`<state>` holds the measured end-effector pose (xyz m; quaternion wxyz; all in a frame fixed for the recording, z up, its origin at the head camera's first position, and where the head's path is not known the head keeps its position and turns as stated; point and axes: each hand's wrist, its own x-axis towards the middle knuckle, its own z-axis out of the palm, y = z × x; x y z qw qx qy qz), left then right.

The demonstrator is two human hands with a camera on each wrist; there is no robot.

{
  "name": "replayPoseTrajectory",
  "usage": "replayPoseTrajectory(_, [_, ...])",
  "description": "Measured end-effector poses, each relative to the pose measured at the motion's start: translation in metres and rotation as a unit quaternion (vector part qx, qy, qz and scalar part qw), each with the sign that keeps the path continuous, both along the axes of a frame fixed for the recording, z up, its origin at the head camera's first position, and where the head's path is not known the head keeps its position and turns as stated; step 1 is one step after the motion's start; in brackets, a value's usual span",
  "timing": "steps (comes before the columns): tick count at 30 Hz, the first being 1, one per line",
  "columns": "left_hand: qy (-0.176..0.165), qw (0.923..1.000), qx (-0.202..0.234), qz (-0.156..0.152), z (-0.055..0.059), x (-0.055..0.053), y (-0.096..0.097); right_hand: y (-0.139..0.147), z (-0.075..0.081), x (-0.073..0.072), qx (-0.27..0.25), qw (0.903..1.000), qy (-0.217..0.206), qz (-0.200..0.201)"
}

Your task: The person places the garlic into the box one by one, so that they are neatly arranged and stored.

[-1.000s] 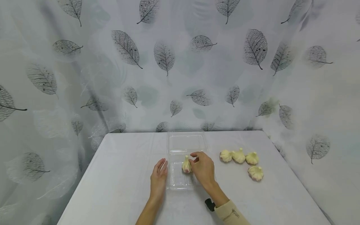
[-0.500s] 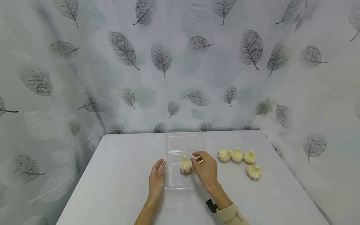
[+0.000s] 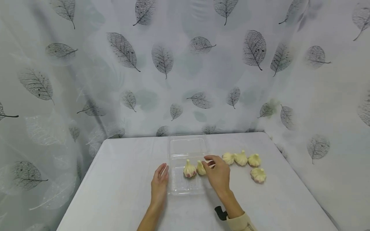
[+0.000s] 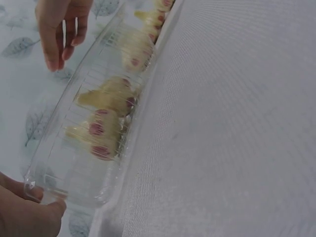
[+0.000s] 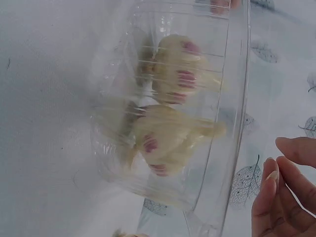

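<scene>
A clear plastic clamshell box [image 3: 180, 186] lies open in the middle of the table, its lid [image 3: 188, 147] folded back. Two garlic bulbs with pink marks sit side by side in its base: the left bulb [image 3: 189, 170] in full sight, the right bulb [image 3: 200, 168] partly behind my right fingers in the head view. My left hand [image 3: 158, 184] rests along the box's left side, fingers extended, touching its rim [image 4: 35, 185] at a corner. Above the box's right side hovers my right hand [image 3: 219, 175], fingers loosely bent, holding nothing in the right wrist view [image 5: 291, 190].
Several more garlic bulbs [image 3: 241, 158] lie to the right of the box, one bulb [image 3: 258, 175] nearer than the others. A white cloth covers the table [image 3: 121, 186]. Behind the table hangs a leaf-print curtain [image 3: 185, 64].
My right hand has let go of the second garlic bulb and drawn off to the right, bringing that bulb into view. The left hand stays at the box's side. The head view has shifted slightly.
</scene>
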<state>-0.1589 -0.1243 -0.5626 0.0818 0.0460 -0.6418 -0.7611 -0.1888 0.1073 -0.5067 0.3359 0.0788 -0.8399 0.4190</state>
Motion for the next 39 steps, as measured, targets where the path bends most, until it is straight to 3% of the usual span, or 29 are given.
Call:
replayPoseTrajectory(13, [-0.001,1.0,0.0,-0.005,0.007,0.004,0.0,0.018,-0.003,0.005,-0.014,0.9995,-0.006,-0.028])
replayPoseTrajectory(39, [0.007,0.9998,-0.001,-0.017,0.001,0.001,-0.002,0.056,-0.01,0.003,-0.04,0.9948,-0.002,-0.093])
